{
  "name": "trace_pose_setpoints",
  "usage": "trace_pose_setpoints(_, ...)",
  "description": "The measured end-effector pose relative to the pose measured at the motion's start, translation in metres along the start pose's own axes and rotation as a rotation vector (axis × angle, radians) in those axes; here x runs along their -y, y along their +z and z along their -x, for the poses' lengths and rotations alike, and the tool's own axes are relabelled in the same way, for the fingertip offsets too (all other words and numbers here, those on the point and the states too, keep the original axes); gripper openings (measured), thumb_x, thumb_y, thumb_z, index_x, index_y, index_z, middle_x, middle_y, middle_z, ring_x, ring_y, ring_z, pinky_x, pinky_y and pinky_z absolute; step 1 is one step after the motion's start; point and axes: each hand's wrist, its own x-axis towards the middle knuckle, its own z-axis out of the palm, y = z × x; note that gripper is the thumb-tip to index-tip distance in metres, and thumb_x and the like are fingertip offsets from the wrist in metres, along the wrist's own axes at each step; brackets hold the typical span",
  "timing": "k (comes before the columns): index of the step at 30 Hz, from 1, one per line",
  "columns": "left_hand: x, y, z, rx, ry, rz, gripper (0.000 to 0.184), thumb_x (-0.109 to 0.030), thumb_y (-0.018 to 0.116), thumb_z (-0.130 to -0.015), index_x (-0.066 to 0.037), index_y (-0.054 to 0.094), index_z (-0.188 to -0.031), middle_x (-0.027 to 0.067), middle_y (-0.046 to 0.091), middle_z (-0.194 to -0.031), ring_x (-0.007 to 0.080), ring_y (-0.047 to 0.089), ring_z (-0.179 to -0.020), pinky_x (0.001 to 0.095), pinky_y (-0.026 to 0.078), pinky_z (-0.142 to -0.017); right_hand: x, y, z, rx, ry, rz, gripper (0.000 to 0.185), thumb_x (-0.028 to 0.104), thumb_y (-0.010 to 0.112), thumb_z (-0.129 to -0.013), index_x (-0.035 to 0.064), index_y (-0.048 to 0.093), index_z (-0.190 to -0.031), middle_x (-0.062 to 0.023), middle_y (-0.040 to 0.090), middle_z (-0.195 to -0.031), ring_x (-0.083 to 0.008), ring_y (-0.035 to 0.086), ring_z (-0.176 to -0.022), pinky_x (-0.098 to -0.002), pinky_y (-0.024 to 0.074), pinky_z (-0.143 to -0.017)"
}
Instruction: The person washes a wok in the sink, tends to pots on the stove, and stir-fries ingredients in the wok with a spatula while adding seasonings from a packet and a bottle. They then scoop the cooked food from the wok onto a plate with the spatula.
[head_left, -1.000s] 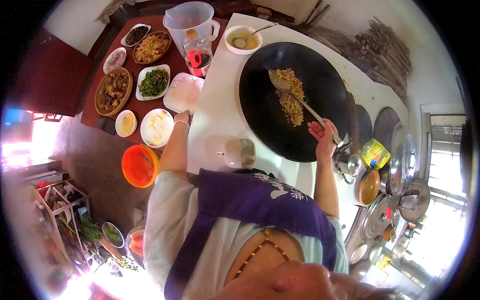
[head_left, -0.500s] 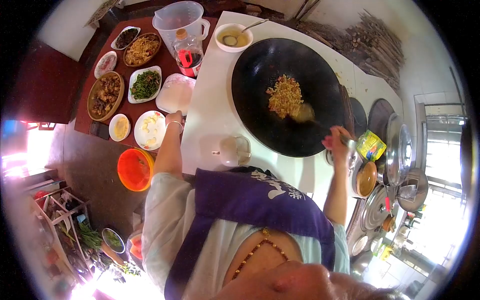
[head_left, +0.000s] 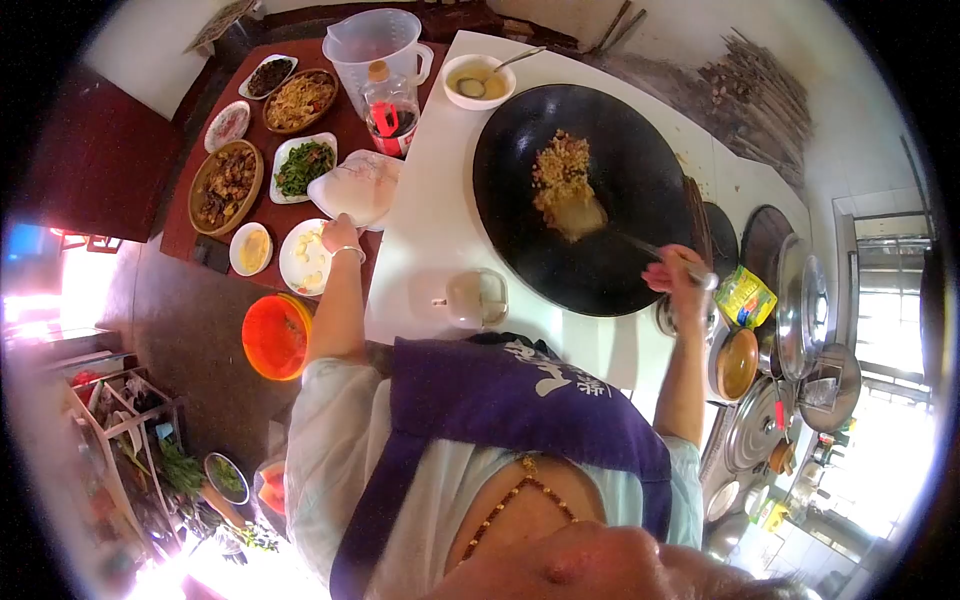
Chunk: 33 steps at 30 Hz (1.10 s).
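Observation:
My left hand [head_left: 342,232] grips the near edge of a white, pink-patterned plate [head_left: 358,190], which is tilted up over the red table beside a plate of pale pieces [head_left: 303,262]. In my right hand [head_left: 682,275] is the handle of a metal ladle [head_left: 640,243], its fingers wrapped round it. The ladle's blurred bowl lies against the near end of the chopped yellow and reddish food [head_left: 562,172] inside the black wok [head_left: 510,215].
A soup bowl [head_left: 462,92] with a spoon stands by the wok's far left. Bottle [head_left: 392,115], jug [head_left: 375,50] and several dishes occupy the red table [head_left: 240,120]. Nearer me is a white lidded container [head_left: 478,300]. On the right are a yellow packet [head_left: 745,297] and a wooden bowl [head_left: 738,363].
My left hand has shifted its hold, and the pink-patterned plate has tipped up. The ladle has moved through the food towards the wok's near side, with my right hand farther right.

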Motion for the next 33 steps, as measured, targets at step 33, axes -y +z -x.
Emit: trace_pose_setpoints(33,-0.088,-0.172,0.126,-0.493,0.158,-0.271,0.048,-0.009,0.044,-0.076,0.002,0.052,-0.122,0.0247,0.059,-0.113,0.0385,0.056,-0.104,0.0429,0.041,-0.092,-0.056,0.005,-0.025,0.048,-0.009,-0.286,0.026,0.026,0.055,-0.089,0.0034,0.058,-0.103,-0.014,0.065,-0.073,-0.022,0.065,-0.055,-0.0296,0.0529,-0.047)
